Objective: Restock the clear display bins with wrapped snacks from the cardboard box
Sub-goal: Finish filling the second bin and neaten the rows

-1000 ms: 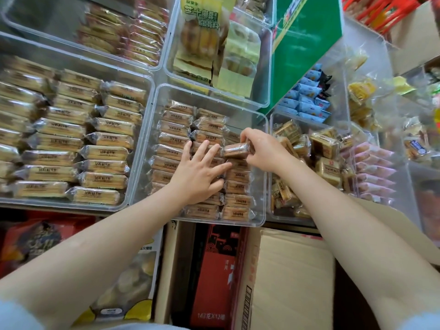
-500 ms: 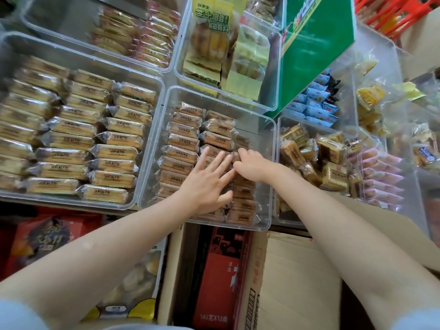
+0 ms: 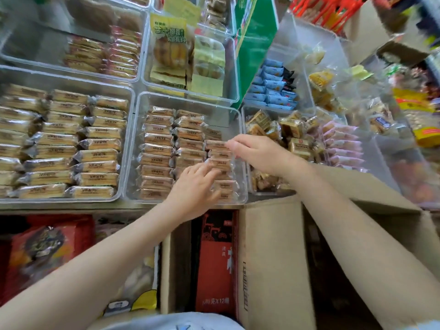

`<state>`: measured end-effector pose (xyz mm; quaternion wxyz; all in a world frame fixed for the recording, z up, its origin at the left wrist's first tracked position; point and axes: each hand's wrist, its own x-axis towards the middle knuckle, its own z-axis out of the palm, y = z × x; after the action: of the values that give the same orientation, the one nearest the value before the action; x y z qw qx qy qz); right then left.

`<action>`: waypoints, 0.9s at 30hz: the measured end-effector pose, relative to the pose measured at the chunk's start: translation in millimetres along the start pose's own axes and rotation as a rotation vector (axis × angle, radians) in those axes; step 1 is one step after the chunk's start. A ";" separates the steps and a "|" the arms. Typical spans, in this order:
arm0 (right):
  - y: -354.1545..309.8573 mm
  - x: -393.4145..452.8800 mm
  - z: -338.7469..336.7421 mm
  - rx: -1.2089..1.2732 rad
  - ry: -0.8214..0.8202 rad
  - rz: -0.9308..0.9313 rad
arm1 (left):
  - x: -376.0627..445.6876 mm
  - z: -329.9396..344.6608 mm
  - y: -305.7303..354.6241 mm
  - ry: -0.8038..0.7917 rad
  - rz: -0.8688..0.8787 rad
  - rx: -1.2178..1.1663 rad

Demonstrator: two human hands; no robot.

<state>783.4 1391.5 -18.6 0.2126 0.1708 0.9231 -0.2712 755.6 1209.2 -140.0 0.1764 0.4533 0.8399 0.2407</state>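
The cardboard box (image 3: 273,253) sits nearest, low in the view, with its flaps open and its inside too dark to see. Just left of it stands a red carton (image 3: 215,260), and further left lie red snack bags (image 3: 42,248) under the shelf.

Above the box is the clear display bin (image 3: 133,148) in the middle — it holds rows of small brown wrapped snacks (image 3: 157,148), packed side by side. Both hands are in this bin, close together but not touching. The left hand (image 3: 194,186) lies flat on the right-hand rows with its fingers spread, pressing on the packs. The right hand (image 3: 258,152) is a little further back, with its fingers bent over one snack (image 3: 215,145) at the top of the right-hand row. It looks like a pinch, but the blur makes it hard to be sure.

To the left is a wider bin (image 3: 126,96) full of longer pale snack packs. To the right is a bin of square golden packs (image 3: 295,129) and pink ones (image 3: 342,148). Further back are blue packets (image 3: 273,91), a bin with yellow-green bags (image 3: 170,39), and a green board (image 3: 254,44).
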 end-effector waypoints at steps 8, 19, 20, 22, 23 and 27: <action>83.0 -198.8 -17.0 0.538 0.212 -0.060 | -76.4 6.5 165.5 0.050 0.210 -0.346; 257.7 -244.9 65.9 0.201 0.147 0.559 | -49.8 58.5 262.5 0.083 0.106 0.221; 270.9 -243.1 73.1 0.170 0.114 0.573 | -48.3 60.0 265.7 0.093 0.077 0.236; 293.2 -237.8 83.2 0.147 0.060 0.600 | -45.7 63.5 268.4 0.105 0.039 0.277; 304.0 -232.3 87.2 0.142 0.031 0.620 | -45.1 64.8 267.4 0.107 0.030 0.292; 353.1 -198.9 102.0 0.143 -0.081 0.606 | -45.9 66.1 260.8 0.113 0.015 0.324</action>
<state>1135.4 1573.8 -151.0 0.3077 0.4417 0.7996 -0.2663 990.2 1309.9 -43.6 0.0518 0.4681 0.8727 0.1285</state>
